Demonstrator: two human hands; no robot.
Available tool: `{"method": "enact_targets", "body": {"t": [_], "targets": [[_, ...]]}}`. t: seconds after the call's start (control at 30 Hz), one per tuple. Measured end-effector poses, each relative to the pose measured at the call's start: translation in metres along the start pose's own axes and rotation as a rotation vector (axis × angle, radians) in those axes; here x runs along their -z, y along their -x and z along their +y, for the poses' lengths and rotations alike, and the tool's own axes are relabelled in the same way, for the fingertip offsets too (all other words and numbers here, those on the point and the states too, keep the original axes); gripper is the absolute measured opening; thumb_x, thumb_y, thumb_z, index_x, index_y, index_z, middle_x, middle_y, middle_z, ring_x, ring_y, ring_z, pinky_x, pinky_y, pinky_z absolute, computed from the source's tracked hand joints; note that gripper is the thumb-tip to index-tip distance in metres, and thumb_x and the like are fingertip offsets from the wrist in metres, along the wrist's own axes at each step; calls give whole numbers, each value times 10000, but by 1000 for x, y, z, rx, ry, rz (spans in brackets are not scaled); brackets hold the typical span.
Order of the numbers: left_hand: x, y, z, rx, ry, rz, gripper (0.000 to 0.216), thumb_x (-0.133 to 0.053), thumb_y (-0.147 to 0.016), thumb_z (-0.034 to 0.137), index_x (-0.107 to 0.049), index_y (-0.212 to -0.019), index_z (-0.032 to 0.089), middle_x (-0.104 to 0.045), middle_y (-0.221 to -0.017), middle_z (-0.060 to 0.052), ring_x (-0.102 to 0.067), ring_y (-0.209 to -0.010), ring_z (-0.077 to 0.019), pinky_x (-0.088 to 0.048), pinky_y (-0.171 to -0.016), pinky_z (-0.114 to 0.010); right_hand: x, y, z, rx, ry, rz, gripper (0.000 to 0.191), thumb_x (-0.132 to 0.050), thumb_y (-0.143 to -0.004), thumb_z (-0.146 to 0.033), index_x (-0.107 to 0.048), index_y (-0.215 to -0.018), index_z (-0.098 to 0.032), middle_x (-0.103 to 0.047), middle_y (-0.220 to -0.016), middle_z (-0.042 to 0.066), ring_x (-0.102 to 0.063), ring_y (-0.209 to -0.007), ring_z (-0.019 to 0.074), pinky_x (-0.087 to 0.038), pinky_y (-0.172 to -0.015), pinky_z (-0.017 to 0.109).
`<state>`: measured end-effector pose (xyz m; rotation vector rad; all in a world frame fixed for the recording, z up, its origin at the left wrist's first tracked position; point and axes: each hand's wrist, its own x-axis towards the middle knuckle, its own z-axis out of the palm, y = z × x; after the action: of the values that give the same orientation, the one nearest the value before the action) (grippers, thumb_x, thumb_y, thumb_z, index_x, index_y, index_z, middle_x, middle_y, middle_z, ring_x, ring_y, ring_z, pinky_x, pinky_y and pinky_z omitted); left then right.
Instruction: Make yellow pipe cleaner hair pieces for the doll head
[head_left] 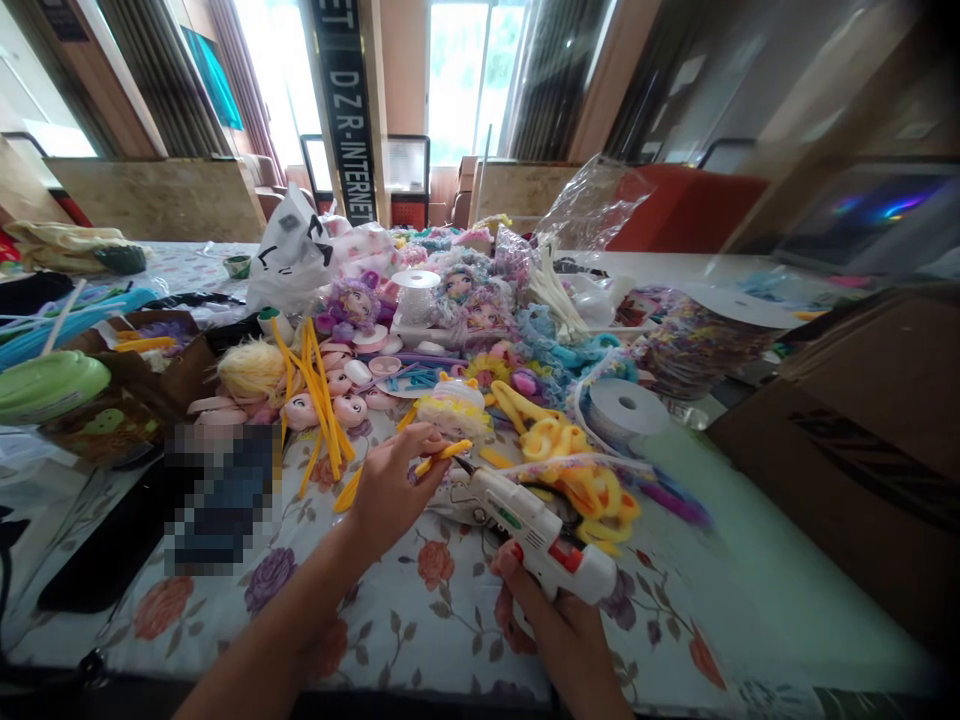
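My left hand [391, 482] pinches a short yellow pipe-cleaner piece [444, 456] above the flowered tablecloth [420, 610]. My right hand [559, 630] grips a white hot glue gun [536, 530] with its nozzle aimed left at that yellow piece. Just behind the pinched piece sits a small doll head with a white and yellow cap [454, 405]. Loose yellow pipe cleaners [319, 395] lie to the left. Curled yellow pieces [570, 470] lie to the right.
Several doll heads [330, 400] and a heap of craft parts fill the middle of the table. A white ribbon spool [626, 408] sits on the right, next to a brown cardboard box [870, 450]. A green lid [45, 385] lies at the left.
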<state>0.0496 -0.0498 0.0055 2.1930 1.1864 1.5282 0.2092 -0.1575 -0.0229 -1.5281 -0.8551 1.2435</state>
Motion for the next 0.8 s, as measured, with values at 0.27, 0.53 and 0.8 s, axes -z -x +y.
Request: {"method": "enact_targets", "body": {"t": [0.27,0.53,0.8], "targets": [[1,-1,2,1,-25,14,217,-648,-774,154,-533,-945,222,-731,-815,8,-715,-773,-151,-552,-724,-228,2,1,-1,-13,-17,-11,464,-636,-721,-614,-550,-731,-158,-521,-437,-13,-424,-362,85,-304,-369,195],[0,0,-1,-43,-25,19,244,-664,-767,145,-528,-951,227,-726,-815,16,-714,-773,-146,-546,-702,-220,2,-3,6,53,-38,-40,431,-617,-753,-590,-536,-733,-167,-521,-433,-21,-409,-328,82,-302,-342,194],[-1,0,-3,-14,-30,37,253,-657,-757,122,-526,-946,228,-720,-809,18,-716,-759,-149,-548,-682,-221,3,-2,5,25,-15,-15,453,-618,-740,-604,-546,-714,-158,-511,-426,-15,-416,-347,86,-313,-350,197]]}}
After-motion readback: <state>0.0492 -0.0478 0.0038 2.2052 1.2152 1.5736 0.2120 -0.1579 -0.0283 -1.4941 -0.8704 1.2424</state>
